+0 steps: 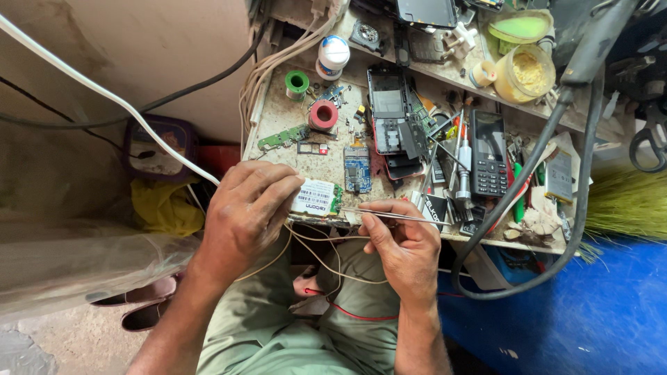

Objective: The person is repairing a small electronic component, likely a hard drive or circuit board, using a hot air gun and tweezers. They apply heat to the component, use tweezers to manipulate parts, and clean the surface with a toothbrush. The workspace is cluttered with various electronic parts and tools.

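One white-labelled circuit board [316,198], one tweezers [389,215], two hands

Both forearms are left bare (no sleeves are seen); olive-green trousers [278,333] with red seam piping are worn.

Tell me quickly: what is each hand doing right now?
Left hand: closed on a small circuit board with a white label.
Right hand: closed, pinching metal tweezers pointed at that board.

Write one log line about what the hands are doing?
left hand: holds white-labelled part | right hand: pinches tweezers, tip at part's edge | place: cluttered workbench
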